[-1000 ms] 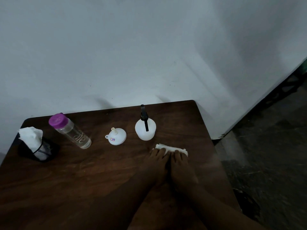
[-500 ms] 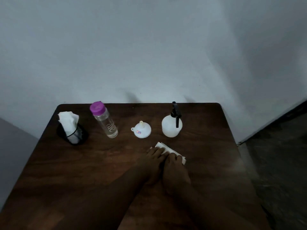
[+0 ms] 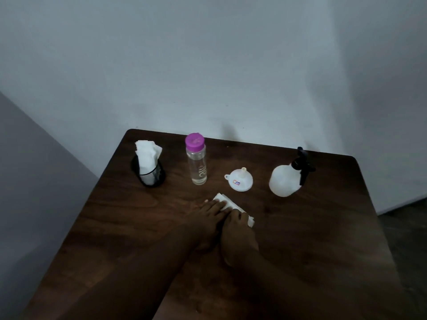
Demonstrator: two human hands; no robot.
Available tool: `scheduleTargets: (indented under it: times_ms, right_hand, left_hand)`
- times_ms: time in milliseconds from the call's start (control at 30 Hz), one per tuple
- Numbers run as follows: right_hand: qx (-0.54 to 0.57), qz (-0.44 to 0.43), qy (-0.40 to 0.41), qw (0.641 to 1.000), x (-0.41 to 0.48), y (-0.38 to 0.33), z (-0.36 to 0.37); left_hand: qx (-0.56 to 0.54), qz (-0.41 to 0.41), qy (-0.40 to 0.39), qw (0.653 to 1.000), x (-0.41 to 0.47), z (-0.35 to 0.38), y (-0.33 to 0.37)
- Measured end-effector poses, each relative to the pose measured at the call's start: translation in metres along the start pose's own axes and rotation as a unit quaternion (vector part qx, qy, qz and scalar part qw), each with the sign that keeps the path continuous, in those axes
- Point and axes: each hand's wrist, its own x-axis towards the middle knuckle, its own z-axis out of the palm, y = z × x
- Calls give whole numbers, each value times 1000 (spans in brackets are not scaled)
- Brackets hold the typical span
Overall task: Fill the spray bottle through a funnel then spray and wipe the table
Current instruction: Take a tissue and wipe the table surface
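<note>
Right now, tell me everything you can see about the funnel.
The funnel is small, white and looks like plastic. It stands upside down on the table, wide mouth down, spout pointing up, with a tab on its rim and a small sticker on its side. Nothing else touches it.

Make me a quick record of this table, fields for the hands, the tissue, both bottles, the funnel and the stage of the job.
table: dark wood table
hands: left hand and right hand side by side, both pressing the tissue
tissue: folded white tissue, flat on the table
spray bottle: spray bottle upright, trigger head on
funnel: funnel spout up, set aside
clear bottle: clear bottle upright, purple cap on
tissue holder: tissue holder, stocked
stage: wiping
</note>
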Motion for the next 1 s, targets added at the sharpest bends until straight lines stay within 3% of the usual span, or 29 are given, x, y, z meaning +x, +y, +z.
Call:
scheduleTargets:
  times_ms: [100, 600, 1000]
  right_hand:
    - [0, -4, -1, 1000, 15, -19, -12]
    - [-52, -42, 22, 998, 73, -107, -71]
    - [-65, -261, 114, 956, 107, -122, -72]
  left_hand:
    - [-31, -12, 41, 999, -14, 4, -20]
    - [-12, -112, 63, 992, -89, 10, -110]
    - [-46, -284, 94, 953, -138, 31, -105]
